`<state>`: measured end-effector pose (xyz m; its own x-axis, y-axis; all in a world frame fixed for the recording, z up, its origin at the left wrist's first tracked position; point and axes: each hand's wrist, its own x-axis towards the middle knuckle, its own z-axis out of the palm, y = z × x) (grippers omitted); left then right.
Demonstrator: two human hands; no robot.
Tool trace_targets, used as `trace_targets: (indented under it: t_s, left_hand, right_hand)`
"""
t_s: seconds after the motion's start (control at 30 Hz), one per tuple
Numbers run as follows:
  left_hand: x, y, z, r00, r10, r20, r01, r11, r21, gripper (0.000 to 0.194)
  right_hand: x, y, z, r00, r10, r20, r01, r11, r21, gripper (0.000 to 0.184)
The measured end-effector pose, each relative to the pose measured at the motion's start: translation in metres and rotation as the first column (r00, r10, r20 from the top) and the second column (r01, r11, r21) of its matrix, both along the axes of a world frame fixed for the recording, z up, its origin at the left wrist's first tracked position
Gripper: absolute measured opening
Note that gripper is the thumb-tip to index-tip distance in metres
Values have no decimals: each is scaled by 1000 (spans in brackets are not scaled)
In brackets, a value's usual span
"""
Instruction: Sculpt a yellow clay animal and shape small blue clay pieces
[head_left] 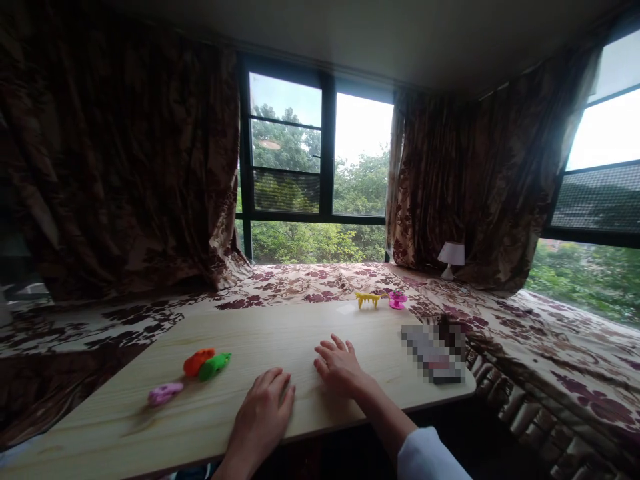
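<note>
My left hand (265,410) rests on the pale wooden table (125,427) near its front edge, holding nothing, its thumb apart from the fingers. Further forward, my right hand (337,365) lies palm down on the wood with its fingers spread and nothing in them. Left of my left hand, small toys sit in a group: an orange one (196,362), a green one (215,366) touching it, and a pink-purple one (165,393) a little apart. At the far edge stand a yellow animal-like figure (369,300) and a bright pink pedestal-shaped toy (397,300).
A pixelated dark object (435,357) lies at the table's right end. Floral cloth (505,333) covers the ledge behind and right of the table, where a small white lamp (451,257) stands. Dark patterned curtains (125,153) hang beside the windows (360,153).
</note>
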<state>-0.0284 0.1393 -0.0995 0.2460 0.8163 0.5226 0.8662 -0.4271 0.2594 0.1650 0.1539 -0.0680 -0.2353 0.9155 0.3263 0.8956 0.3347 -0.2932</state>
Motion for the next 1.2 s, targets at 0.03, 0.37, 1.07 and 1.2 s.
trace_targets:
  t_s: [0.03,0.37,1.07,1.2]
  left_hand:
    - [0,0,0,1000,2,2,-2,1000,2,35]
    - [0,0,-2,1000,12,0,-12,1000,3,35]
    - [0,1,0,1000,3,1,-3,1000,-15,35]
    - [0,0,-1,1000,5,4,-5,1000,-15,34]
  right_hand:
    - [6,-7,0,1000,20,0,-20,1000,-5,33]
    - [28,-89,-14,992,127,10,-127,990,56,46]
    - [27,-20,-5,998,-55,-21,56,996,69,31]
    - [25,-63,-19,1000,1,-22,0,998,68,42]
